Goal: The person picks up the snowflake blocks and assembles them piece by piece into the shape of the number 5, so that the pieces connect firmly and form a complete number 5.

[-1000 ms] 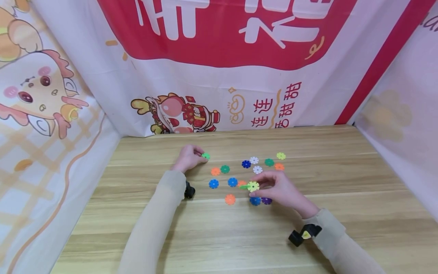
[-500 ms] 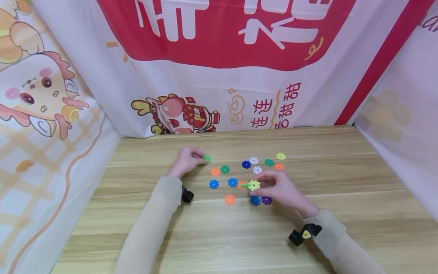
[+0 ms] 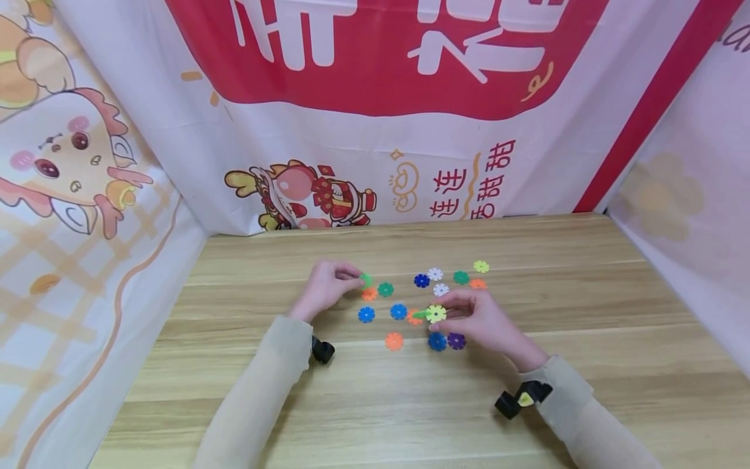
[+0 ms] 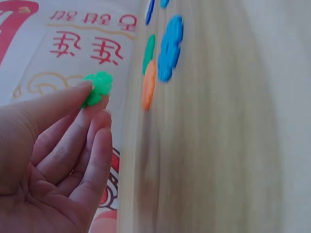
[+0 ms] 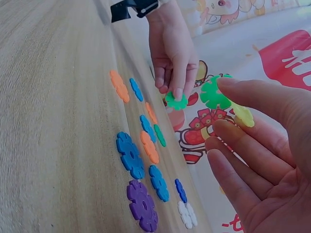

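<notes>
In the head view my left hand (image 3: 328, 288) pinches a bright green notched plastic disc (image 3: 366, 280) between thumb and fingertips, raised off the table. The left wrist view shows that green disc (image 4: 99, 88) at the thumb tip, other fingers loosely bent. My right hand (image 3: 483, 324) pinches a yellow notched disc (image 3: 436, 314) with a second bright green disc (image 3: 420, 314) set crosswise to it. Seen from the right wrist, the green disc (image 5: 214, 93) and yellow disc (image 5: 244, 115) appear joined; the fingers partly hide the joint.
Several flat notched discs lie on the wooden table (image 3: 375, 404), including an orange disc (image 3: 394, 341), a blue disc (image 3: 366, 314), a purple disc (image 3: 456, 341) and a dark green disc (image 3: 385, 289). Printed cloth (image 3: 375, 143) stands behind the table and along its sides.
My left hand has brought its green disc rightward and nearer, toward the orange and dark green discs. The right hand keeps its joined discs nearly in place, lifting them slightly.
</notes>
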`<state>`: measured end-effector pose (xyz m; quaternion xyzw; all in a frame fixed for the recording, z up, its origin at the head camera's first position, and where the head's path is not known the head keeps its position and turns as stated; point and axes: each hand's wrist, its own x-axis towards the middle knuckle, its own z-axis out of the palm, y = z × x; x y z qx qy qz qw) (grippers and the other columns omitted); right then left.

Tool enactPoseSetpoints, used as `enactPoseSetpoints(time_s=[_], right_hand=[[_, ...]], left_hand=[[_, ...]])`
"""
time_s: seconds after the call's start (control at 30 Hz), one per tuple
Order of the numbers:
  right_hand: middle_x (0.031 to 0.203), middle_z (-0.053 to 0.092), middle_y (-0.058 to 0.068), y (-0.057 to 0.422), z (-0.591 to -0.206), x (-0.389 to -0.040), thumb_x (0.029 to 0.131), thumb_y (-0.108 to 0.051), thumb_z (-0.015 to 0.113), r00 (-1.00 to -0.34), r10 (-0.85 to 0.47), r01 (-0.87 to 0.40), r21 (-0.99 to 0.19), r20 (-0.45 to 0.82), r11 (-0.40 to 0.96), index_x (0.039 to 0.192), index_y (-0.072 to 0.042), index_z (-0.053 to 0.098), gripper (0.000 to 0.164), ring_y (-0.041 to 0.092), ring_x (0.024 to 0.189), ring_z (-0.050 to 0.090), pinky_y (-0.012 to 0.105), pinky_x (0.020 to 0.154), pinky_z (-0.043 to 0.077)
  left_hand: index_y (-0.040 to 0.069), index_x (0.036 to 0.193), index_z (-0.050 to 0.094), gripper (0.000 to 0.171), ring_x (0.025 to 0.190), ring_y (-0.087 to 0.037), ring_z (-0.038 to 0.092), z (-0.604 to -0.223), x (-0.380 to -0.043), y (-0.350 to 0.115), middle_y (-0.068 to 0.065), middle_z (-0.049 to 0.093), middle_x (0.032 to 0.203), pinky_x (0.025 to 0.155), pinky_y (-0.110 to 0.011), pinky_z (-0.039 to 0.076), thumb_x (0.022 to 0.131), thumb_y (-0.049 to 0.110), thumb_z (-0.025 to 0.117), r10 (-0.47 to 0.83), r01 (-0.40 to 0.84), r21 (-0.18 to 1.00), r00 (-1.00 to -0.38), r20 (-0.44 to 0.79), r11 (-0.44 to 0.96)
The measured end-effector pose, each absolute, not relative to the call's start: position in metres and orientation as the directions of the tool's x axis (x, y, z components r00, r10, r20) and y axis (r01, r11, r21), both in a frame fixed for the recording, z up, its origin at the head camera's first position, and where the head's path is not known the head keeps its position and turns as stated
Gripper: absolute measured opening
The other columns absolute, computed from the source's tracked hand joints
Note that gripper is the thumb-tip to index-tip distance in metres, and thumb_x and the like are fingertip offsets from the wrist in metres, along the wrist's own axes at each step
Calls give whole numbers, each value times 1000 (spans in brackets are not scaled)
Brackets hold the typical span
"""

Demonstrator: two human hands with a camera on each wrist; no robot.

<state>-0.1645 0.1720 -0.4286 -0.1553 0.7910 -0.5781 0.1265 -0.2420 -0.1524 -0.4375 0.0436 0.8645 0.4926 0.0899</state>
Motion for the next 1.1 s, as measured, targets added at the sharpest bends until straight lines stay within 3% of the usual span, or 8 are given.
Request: enactPoseSetpoints(time_s=[0.3,0.47,0.7,0.83,0.93,1.1], right_hand=[[108,72,10,173,-428,-166,82,-15,88,-919,-395,-119,-958,6,262,116,-4,73,39,32,98,71,33,83,58],[108,72,10,173,-429,-166,82,-15,88,-923,-385,-119,-956,7,269,118,-2,72,41,31,98,71,33,83,58],[107,73,9,173,-429,-167,81,-17,88,-923,-385,-137,-953,24,269,117,-4,72,40,32,97,71,33,82,59],[108,73,7,172,-429,-167,81,-16,88,-926,-378,-129,-957,22,259,116,-7,73,39,31,97,71,34,82,59],[108,73,8,172,-429,-167,82,-14,88,-927,-374,-132,-957,27,258,116,-7,72,38,31,97,72,34,82,59],[107,73,9,172,-431,-168,82,-15,88,-922,-384,-156,-955,48,254,119,-2,70,43,29,95,72,34,82,59]], left_hand=[[3,112,74,22,86,-26,73,-436,-222,-139,-6,76,90,77,-36,57,94,16,77,250,-4,929,-963,-104,371],[4,112,74,23,84,-25,73,-433,-211,-130,-9,76,90,68,-32,56,94,19,77,273,30,926,-959,-80,376],[6,108,75,18,85,-35,72,-427,-197,-121,-16,75,91,76,-49,57,96,19,75,333,91,935,-943,-30,342],[5,106,75,15,84,-36,72,-426,-191,-116,-17,75,89,73,-45,58,95,15,75,353,119,941,-936,-1,316],[4,107,75,16,83,-35,72,-426,-188,-112,-13,75,87,70,-37,58,95,14,75,362,135,939,-932,12,316],[6,107,75,17,81,-25,72,-423,-181,-108,-3,75,86,73,-36,58,95,17,76,375,143,930,-927,6,339]])
